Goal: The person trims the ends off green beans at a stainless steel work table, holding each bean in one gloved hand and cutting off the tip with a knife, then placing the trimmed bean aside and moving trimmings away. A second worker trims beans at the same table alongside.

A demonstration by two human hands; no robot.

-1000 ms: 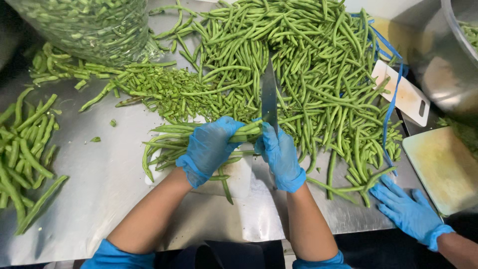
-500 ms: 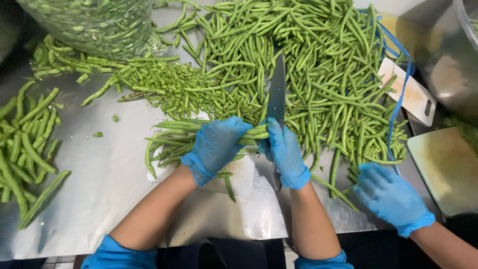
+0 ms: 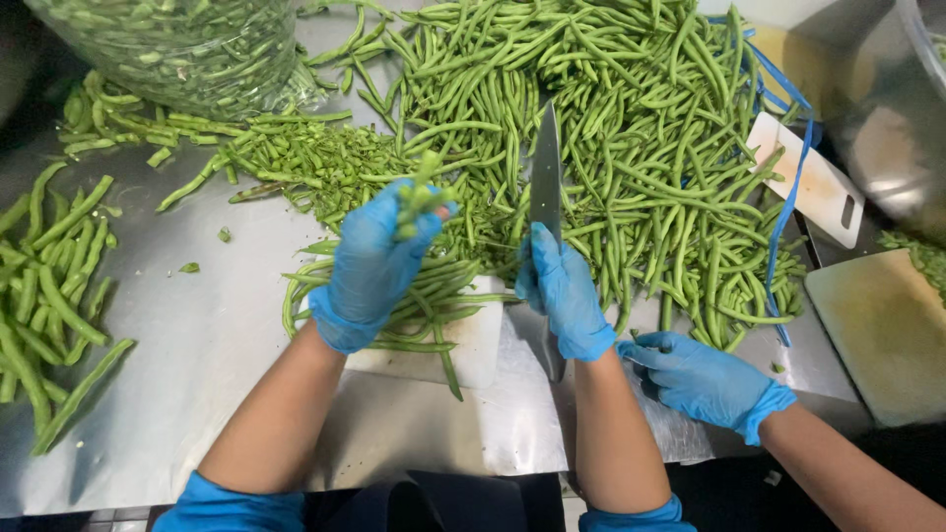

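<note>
My left hand (image 3: pixel 372 261), in a blue glove, is raised above the small white cutting board (image 3: pixel 471 345) and pinches a few green bean pieces (image 3: pixel 419 197) in its fingertips. My right hand (image 3: pixel 562 291), also gloved in blue, grips a large kitchen knife (image 3: pixel 545 187) whose blade points away from me over the beans. A bundle of whole green beans (image 3: pixel 434 291) lies across the board under my left hand. Beyond it spreads a big heap of green beans (image 3: pixel 611 128), with a pile of chopped bean ends (image 3: pixel 315 163) to its left.
Another person's blue-gloved hand (image 3: pixel 702 379) reaches in from the right beside my right forearm. A clear bag of beans (image 3: pixel 177 44) sits far left, loose beans (image 3: pixel 49 286) at the left edge, a metal bowl (image 3: pixel 887 108) and a second cutting board (image 3: pixel 887 330) at right.
My left hand lifted off the bean bundle with a few bean pieces pinched in it. The knife stayed over the beans. The other person's hand moved left, closer to my right arm.
</note>
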